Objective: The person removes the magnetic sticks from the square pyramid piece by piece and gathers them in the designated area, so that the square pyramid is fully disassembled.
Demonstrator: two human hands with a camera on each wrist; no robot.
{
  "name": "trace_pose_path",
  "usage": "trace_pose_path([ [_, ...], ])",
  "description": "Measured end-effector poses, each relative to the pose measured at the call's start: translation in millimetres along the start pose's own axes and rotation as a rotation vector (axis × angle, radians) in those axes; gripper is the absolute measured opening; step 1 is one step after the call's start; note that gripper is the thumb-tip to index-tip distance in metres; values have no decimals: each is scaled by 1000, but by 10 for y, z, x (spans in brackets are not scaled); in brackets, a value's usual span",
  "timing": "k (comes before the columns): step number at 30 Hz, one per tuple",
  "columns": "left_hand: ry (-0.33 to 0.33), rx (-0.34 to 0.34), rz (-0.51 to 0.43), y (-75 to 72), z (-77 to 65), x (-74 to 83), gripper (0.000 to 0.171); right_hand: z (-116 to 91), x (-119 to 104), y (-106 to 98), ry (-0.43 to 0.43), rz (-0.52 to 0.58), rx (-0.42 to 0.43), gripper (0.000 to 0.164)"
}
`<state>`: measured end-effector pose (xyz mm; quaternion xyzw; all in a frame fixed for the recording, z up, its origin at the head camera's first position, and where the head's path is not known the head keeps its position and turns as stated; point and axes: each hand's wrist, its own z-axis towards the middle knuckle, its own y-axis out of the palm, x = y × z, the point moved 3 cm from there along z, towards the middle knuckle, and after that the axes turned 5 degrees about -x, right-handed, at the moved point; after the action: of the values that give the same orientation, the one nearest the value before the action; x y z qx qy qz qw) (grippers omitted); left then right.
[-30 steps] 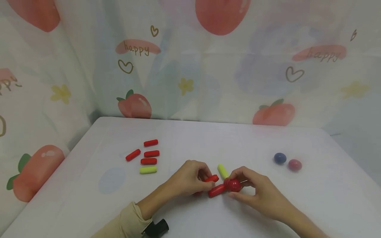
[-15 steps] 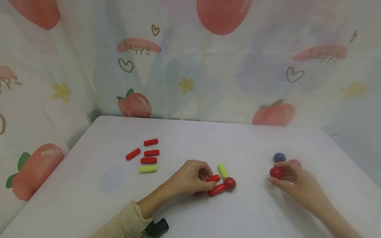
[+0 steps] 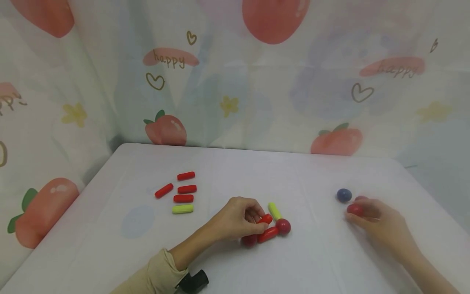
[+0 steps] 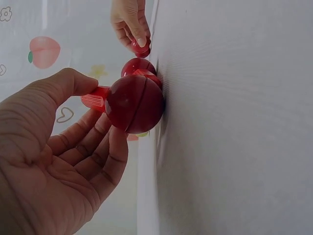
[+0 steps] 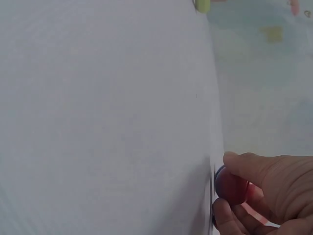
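Observation:
My left hand (image 3: 236, 218) pinches a red rod (image 3: 265, 219) between thumb and fingers. In the left wrist view that rod meets a glossy red ball (image 4: 134, 104), which has a seam around it. Another red rod (image 3: 268, 234) runs from this ball to a second red ball (image 3: 283, 226), and a yellow-green rod (image 3: 274, 211) reaches back from there. Over to the right, my right hand (image 3: 385, 226) holds a separate red ball (image 3: 354, 210) in its fingertips. A blue ball (image 3: 344, 195) lies just beyond it, and a pinkish-red ball (image 3: 361, 198) is partly hidden behind the fingers.
Several red rods (image 3: 187, 189) and one yellow-green rod (image 3: 182, 209) lie on the white table (image 3: 227, 171) at left. Printed cloth (image 3: 257, 81) hangs behind and on the left side. A black strap device (image 3: 194, 281) sits at the left wrist.
My right hand has left the joined pieces and travelled right, carrying a red ball to beside the loose balls. My left hand has barely shifted, and the ball below it shows more.

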<state>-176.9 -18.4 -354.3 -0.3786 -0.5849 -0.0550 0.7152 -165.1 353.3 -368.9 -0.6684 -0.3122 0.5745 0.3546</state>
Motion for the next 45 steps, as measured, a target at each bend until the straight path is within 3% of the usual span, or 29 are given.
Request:
trace_pose_path([
  [9,24,6,7,-15,3,-14,14,23,-33,-27,45,-5,-18,66],
  [13,37,9,5,-20,2,-16,15,6,-46,-65,40,-49,-17,74],
  [16,43,7,6,-20,3,-17,16,-86,-149,-114,-29,-136,34,76],
  [19,36,14,2,-32,-1,-21,17,-222,-396,-89,-152,-201,127,59],
  [23,21,21,-8,-38,-12,-11,18,-431,-800,68,-314,-154,180,40],
  [29,-11,33,-13,-23,-11,-7,24,-653,-1259,411,-471,-8,46,34],
  [36,-35,55,-66,-51,-46,-30,29,-727,-1566,736,-733,205,-85,33],
  [40,-35,59,-117,-97,-95,-64,28,-700,-1646,837,-730,251,-173,38],
  [45,-41,4,-205,-181,-203,-157,27,-644,-1702,929,-689,225,-274,38],
])
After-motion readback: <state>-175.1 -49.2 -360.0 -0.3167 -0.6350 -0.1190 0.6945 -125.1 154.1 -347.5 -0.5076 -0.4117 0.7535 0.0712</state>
